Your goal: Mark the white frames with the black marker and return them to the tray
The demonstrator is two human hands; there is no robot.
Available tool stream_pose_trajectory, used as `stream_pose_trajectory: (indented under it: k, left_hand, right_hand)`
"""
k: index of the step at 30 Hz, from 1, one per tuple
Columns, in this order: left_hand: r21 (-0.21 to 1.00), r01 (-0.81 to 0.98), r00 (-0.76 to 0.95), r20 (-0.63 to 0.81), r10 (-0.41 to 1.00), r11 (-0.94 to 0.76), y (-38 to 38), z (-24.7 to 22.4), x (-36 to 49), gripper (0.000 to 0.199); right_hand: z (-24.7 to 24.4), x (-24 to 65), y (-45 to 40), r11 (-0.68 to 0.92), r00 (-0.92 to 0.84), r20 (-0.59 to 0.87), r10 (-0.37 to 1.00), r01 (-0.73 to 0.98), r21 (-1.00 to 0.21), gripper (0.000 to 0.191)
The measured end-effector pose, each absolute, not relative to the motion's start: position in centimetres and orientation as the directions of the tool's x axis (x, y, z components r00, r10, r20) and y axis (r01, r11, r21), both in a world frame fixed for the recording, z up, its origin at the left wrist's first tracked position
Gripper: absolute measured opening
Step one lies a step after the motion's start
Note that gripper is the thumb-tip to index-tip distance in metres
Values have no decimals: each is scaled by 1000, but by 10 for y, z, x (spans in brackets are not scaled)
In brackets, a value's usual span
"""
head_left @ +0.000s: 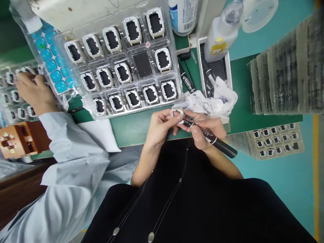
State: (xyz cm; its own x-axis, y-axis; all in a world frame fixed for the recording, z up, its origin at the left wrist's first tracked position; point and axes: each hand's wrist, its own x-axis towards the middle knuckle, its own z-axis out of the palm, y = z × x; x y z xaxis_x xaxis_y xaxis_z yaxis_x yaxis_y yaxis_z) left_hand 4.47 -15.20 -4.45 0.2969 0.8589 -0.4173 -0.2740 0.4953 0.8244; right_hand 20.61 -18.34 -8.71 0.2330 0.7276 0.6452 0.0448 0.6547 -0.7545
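Observation:
My left hand (160,126) pinches a small whitish watch-case-like frame (174,111) near the table's front edge. My right hand (206,130) is closed around a black marker pen (224,147), its tip end pointing at the frame. Whether the tip touches the frame is hard to make out. Just beyond my hands lies a clear plastic tray (113,111) with rows of similar frames in its pockets. One pocket (142,64) in the middle row holds no frame and shows a dark bottom.
Crumpled white tissue (215,101) and another black marker (187,79) lie right of the tray. A box (229,72) holds a pump bottle (219,40). Stacked trays (288,74) stand at the right. A co-worker's hand (36,89) reaches over another tray at the left.

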Motion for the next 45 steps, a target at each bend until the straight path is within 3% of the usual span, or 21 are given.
stream_pose_trajectory:
  k: [6,12,14,17,20,22,26,30,34,38,41,45]
  left_hand:
    - [810,-277,302,-437,847,517,-152,-42,47,54]
    - [866,-244,190,-398,897,436,-160,-45,47,51]
    - [928,-169,102,-320,942,333,-161,-41,41,45]
    - [997,33,-77,-61,995,64,-152,-25,30,30]
    - [966,233,-152,151,977,-113,-130,-3,21,17]
    - [938,307,-191,223,956,-158,-106,9,17,20]
    - [850,503,-259,319,912,-154,-51,7,12,43]
    - [731,674,-219,337,916,-108,-18,-14,10,42]
    - [672,727,-206,407,890,-139,-24,-22,11,35]
    - [621,776,-234,444,865,-109,-34,-17,8,40]
    - [626,772,-208,408,889,-107,-31,-14,3,41]
    - [656,723,-102,411,906,-216,-24,-16,2,27]
  right_hand:
    - [-89,204,-187,615,261,621,739,115,-780,16]
    - [-99,205,-198,514,365,522,771,127,-848,20]
    - [-103,205,-200,485,424,489,763,126,-865,18]
    - [-108,205,-200,444,482,434,761,101,-890,19]
    - [-109,205,-199,431,462,424,779,97,-897,19]
    - [-107,205,-199,428,445,427,787,103,-898,18]
    - [-104,205,-199,428,447,430,784,112,-897,17]
    - [-103,205,-198,436,444,438,782,113,-893,16]
    - [-104,206,-197,461,441,457,772,107,-881,16]
    - [-106,206,-197,478,437,470,767,98,-873,18]
    - [-107,206,-197,478,435,467,770,94,-874,18]
    - [-108,205,-198,470,440,463,770,101,-877,19]
